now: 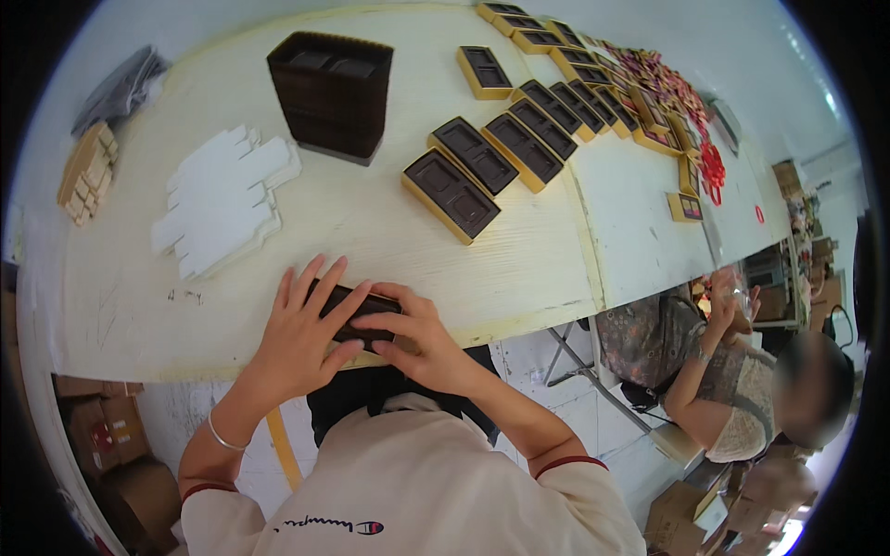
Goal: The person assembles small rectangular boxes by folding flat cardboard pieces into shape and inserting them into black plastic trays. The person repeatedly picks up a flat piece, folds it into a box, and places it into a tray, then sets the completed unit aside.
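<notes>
At the table's near edge lies a dark brown plastic tray, partly hidden under my hands. Across its left part my left hand rests with fingers spread and stretched out. My right hand has its bent fingers and thumb on the tray's right end. Whether a box sits around this tray is hidden by my hands. Ahead of my left hand stands a tall stack of brown trays. A pile of flat white card pieces lies to the left.
Gold boxes with brown trays run in rows toward the far right. Beyond them are a heap of small wrapped pieces and red ribbon. Folded gold card lies far left. Another person sits at the right, hands on clear plastic.
</notes>
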{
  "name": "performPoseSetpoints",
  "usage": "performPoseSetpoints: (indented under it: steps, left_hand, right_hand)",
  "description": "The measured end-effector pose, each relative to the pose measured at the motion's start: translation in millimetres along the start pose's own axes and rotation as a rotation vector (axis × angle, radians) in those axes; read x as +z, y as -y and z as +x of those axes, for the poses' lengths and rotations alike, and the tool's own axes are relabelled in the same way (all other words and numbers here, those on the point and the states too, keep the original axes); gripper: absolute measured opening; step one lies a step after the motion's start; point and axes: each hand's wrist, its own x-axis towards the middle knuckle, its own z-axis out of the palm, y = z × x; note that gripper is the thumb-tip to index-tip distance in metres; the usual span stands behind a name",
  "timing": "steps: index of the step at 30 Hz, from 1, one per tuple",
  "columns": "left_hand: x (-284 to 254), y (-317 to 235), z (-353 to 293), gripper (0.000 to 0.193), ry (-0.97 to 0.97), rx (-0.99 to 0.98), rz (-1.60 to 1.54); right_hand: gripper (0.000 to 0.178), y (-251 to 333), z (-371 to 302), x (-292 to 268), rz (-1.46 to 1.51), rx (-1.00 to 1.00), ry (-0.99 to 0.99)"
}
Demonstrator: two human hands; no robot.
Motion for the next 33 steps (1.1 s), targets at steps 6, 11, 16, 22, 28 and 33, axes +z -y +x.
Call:
performPoseSetpoints:
  steps: [6,11,16,22,28,33]
  left_hand:
    - [14.8,2.2,-0.1,0.071,-0.052,0.096,0.151]
    - [25.6,-20.0,6.1,0.068,-0.075,0.126,-0.101]
    - [14.2,-20.4,10.8,0.063,-0.299,0.065,-0.308]
    - [-15.7,50.5,8.2,0.059,-0.511,-0.236,0.050]
    - [-46.5,123.4,-21.2,0.046,-0.209,-0.502,-0.043]
    - [-56.7,145.1,-20.7,0.027,-0.135,-0.406,-0.128]
  right_hand:
    - [0.067,9.2,-0.8,-4.2,-0.565,-0.206,-0.039]
    - [0.072,10.0,-21.6,-30.8,-0.565,-0.127,0.059]
    - [0.069,-10.3,-70.2,-158.1,-0.600,0.052,0.059]
    - [0.062,-49.7,-74.5,-276.3,-0.869,0.186,-0.438]
    - [0.050,-22.1,3.3,-188.5,-0.794,-0.114,-0.459]
    - [0.045,16.2,41.6,-104.9,-0.625,-0.159,-0.204]
